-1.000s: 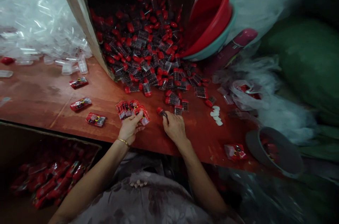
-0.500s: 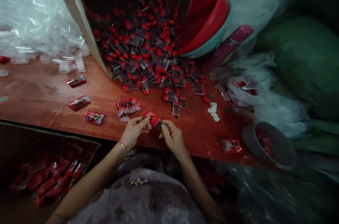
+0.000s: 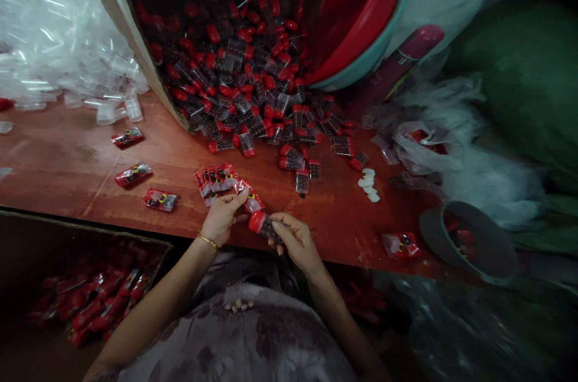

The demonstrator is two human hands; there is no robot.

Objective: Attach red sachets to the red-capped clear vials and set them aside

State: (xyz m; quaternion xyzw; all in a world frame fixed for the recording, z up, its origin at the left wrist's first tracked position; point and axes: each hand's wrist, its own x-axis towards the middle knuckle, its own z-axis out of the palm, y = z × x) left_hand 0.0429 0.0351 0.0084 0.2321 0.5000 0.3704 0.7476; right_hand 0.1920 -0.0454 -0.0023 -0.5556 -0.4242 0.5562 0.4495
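Note:
My left hand [image 3: 223, 217] is closed on a flat red printed sleeve [image 3: 250, 196], pinched by its upper end near the table's front edge. My right hand [image 3: 295, 240] grips a small clear bottle [image 3: 265, 225] with a red cap and dark contents. The bottle's red cap points up and left, close to the lower end of the sleeve; whether they touch I cannot tell. Just behind my left hand lies a fanned stack of red sleeves [image 3: 214, 180]. Several sleeved bottles [image 3: 133, 174] rest on the table to the left.
A tipped cardboard box [image 3: 130, 38] spills a heap of red-capped bottles [image 3: 253, 99] onto the table [image 3: 180, 153]. Clear plastic pieces [image 3: 67, 38] pile up at left. Red basin [image 3: 356, 14], grey bowl [image 3: 492, 249] and white discs [image 3: 369, 184] are at right; a lower box [image 3: 99, 303] holds wrapped bottles.
My right hand has drawn the bottle down, away from the sleeve, so more of both shows. My left hand has shifted slightly left with the sleeve. The camera view has moved a little.

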